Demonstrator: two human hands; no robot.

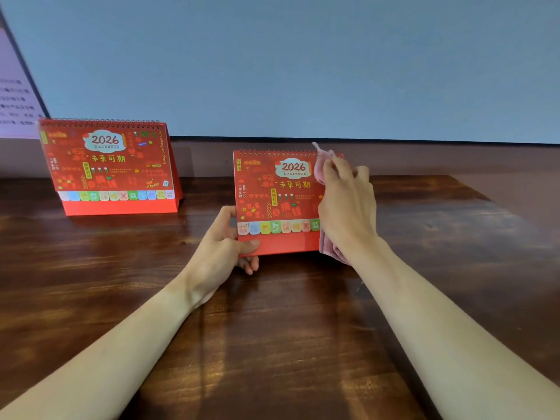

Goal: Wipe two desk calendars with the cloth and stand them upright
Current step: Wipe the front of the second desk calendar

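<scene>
Two red 2026 desk calendars are on the dark wooden desk. One calendar (109, 165) stands upright at the far left. The second calendar (272, 201) is at the centre, face toward me. My left hand (224, 241) grips its lower left corner, thumb on the front. My right hand (345, 204) holds a pink cloth (321, 166) against the calendar's right side, covering that edge. Part of the cloth hangs below my wrist.
The wooden desk (272, 328) stretches toward me between my forearms. A blue-grey wall panel (303, 71) rises behind the desk. A sheet with printed text (15, 98) leans at the far left edge.
</scene>
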